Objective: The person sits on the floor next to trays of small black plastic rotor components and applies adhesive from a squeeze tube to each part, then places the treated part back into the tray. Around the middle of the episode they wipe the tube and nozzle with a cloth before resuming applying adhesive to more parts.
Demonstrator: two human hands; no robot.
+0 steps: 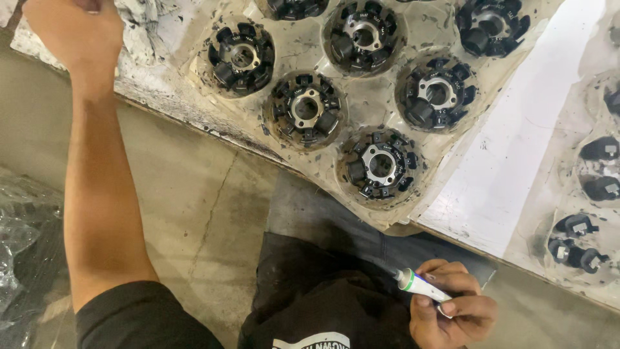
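Note:
My right hand (452, 310) is low in the view, closed around a white marker pen with a green band (416, 284), its tip pointing up-left. My left hand (74, 29) reaches far up-left; it rests on the stained edge of the table (148, 84), and I cannot see whether it holds anything. Between them, several black round stator parts with metal hubs sit in a clear plastic tray (361, 103). The nearest stator (381, 166) lies above the pen.
A white board (510, 161) lies to the right of the tray. Another clear tray with small black parts (581, 226) is at the far right. The concrete floor (194, 213) shows below the table. Crumpled clear plastic (19, 245) lies at the left.

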